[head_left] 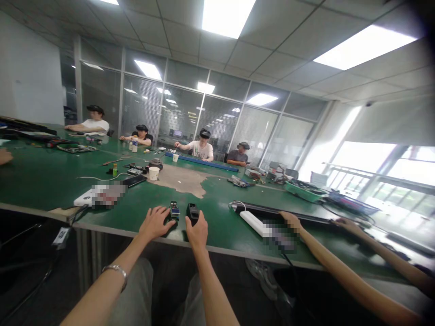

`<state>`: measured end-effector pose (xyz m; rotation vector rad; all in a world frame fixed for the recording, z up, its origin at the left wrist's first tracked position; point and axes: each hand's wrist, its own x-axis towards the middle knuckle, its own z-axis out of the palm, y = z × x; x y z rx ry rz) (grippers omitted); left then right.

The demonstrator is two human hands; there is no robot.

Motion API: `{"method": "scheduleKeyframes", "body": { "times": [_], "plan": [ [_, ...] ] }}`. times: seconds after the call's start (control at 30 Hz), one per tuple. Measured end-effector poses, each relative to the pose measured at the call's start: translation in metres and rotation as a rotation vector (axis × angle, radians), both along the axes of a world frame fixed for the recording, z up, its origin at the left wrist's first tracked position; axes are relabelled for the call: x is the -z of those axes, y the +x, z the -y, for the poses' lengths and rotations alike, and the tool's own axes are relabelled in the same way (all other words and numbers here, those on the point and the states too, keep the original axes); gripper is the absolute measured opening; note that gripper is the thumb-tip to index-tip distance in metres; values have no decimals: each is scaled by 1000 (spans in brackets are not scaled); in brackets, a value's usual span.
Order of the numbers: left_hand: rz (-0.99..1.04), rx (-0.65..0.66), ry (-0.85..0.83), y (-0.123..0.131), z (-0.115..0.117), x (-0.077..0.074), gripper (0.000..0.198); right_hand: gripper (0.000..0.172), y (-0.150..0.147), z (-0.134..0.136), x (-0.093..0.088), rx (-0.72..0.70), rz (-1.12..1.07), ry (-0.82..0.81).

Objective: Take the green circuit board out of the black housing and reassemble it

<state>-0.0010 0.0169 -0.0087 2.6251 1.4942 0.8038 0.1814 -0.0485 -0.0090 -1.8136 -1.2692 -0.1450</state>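
Observation:
Near the front edge of the green table, my left hand [153, 223] rests with fingers stretched and thumb apart, close beside a small circuit board [175, 211] that has a little screen. Whether the fingertips touch the board I cannot tell. My right hand [198, 230] is closed around the near end of a black boxy handheld device [193, 211], its thumb along the left side. The device lies just right of the board, and its front details are too small to read.
A white power strip [251, 222] lies to the right, near a co-worker's hand [291, 222]. At left are a white box [84, 197] with a cable and a paper cup [154, 173]. A green basket [304, 191] stands far right. Several people sit across the table.

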Motion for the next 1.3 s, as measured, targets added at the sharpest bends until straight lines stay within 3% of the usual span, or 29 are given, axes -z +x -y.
{"method": "scheduleKeyframes", "body": {
  "times": [0.33, 0.57, 0.8, 0.97, 1.3],
  "plan": [
    [-21, -12, 0, -1, 0, 0, 45, 59, -4, 3, 5, -24, 40, -26],
    [8, -13, 20, -2, 3, 0, 50, 58, -5, -3, -29, -9, -152, 34],
    [63, -41, 72, -5, 10, -5, 57, 45, -47, -21, -57, -86, -74, -3],
    [85, -48, 57, -7, 11, -6, 66, 40, -65, -20, -53, -89, -20, -87],
    [125, -26, 43, -7, 11, -6, 75, 39, -69, -17, -38, -130, 44, -240]
  ]
}}
